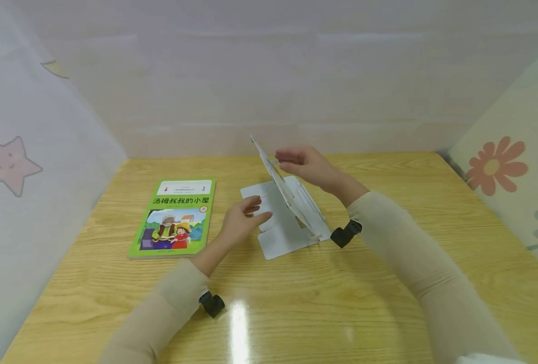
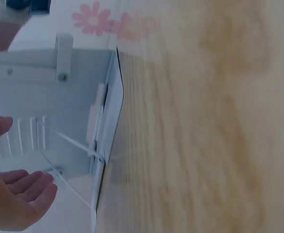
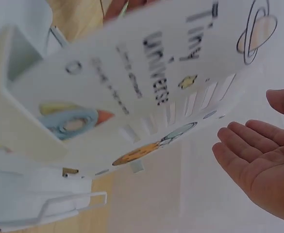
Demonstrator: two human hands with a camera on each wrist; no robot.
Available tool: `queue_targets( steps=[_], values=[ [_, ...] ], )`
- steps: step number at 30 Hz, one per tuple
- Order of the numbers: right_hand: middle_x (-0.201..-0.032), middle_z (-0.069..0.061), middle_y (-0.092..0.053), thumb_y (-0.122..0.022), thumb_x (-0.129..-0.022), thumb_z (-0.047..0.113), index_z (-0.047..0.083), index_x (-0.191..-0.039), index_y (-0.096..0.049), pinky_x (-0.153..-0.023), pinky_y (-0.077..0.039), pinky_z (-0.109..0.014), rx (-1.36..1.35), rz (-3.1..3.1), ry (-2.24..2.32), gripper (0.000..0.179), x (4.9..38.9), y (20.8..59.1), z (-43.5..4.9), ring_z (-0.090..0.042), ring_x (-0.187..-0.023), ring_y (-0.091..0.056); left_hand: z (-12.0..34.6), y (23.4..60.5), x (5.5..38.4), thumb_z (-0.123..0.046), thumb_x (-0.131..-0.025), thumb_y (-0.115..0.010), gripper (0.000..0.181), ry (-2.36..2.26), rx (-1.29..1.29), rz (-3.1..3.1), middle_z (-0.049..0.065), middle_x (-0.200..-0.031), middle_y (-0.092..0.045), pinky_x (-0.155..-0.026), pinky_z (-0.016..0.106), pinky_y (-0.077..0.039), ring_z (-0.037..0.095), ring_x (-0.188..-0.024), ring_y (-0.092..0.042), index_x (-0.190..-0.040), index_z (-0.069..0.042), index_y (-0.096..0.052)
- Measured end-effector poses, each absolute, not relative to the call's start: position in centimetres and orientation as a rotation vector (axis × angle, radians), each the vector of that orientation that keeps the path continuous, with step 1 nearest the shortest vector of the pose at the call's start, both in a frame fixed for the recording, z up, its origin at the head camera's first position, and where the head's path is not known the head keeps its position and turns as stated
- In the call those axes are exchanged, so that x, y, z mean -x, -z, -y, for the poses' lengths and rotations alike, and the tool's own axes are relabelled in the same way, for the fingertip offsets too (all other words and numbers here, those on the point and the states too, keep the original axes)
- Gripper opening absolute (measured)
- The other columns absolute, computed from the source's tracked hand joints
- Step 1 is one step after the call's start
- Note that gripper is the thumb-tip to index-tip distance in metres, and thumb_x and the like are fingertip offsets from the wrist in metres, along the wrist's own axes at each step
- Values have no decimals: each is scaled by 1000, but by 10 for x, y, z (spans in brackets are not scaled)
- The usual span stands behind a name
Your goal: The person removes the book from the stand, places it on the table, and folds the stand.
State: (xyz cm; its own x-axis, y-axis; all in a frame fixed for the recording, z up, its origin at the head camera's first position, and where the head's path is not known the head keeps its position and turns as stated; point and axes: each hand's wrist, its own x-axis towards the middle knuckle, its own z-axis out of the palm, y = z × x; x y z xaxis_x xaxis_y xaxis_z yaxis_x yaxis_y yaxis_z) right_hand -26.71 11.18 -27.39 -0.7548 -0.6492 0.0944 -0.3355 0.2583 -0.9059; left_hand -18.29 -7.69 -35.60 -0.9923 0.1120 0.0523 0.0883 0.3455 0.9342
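A white book stand [image 1: 283, 237] is on the wooden table, its flat base down and its panel tilted up. Both hands are held apart from the panel, one on each side. My left hand [image 1: 242, 218] hovers over the left part of the base, fingers loosely bent and holding nothing. In the left wrist view, the panel's plain back [image 2: 25, 97] shows slots and a thin wire strut [image 2: 74, 141]. Opposite the printed front, my right hand [image 1: 312, 166] has its palm toward the panel, fingers extended. "Tiny universe" and space drawings mark that front [image 3: 132, 73] in the right wrist view.
A green picture book [image 1: 178, 217] lies flat on the table [image 1: 296, 313], left of the stand. White cloth walls [image 1: 269, 86] close off the back and sides, with a star and flowers printed on them. A wire page clip [image 3: 74, 199] sticks out near the stand's ledge.
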Motion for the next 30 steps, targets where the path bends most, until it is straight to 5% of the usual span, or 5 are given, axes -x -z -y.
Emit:
queue_targets(
  steps=[11, 17, 30],
  values=[
    [-128, -13, -40, -49, -88, 21, -5, -127, -37, -90, -36, -32, 977, -2194, 1585, 48, 224, 292, -125, -22, -115, -39, 88, 369, 206, -35, -71, -69, 81, -1473, -202, -2625, 14, -134, -32, -94, 39, -30, 27, -120, -30, -133, -1, -28],
    [-128, -10, -41, -50, -88, 16, -1, -127, -39, -90, -36, -31, 973, -2169, 1645, 43, 202, 302, -128, -18, -116, -38, 86, 383, 213, -37, -66, -72, 93, -1314, -198, -2643, 16, -132, -33, -94, 36, -31, 25, -119, -32, -135, 0, -21],
    [-123, -13, -45, -59, -80, 2, -4, -122, -45, -87, -38, -38, 1144, -2454, 1716, 45, 177, 319, -124, -21, -112, -42, 87, 399, 212, -17, -66, -75, 87, -1226, -387, -2723, 21, -133, -29, -99, 33, -22, 27, -122, -27, -132, 7, -22]
  ],
)
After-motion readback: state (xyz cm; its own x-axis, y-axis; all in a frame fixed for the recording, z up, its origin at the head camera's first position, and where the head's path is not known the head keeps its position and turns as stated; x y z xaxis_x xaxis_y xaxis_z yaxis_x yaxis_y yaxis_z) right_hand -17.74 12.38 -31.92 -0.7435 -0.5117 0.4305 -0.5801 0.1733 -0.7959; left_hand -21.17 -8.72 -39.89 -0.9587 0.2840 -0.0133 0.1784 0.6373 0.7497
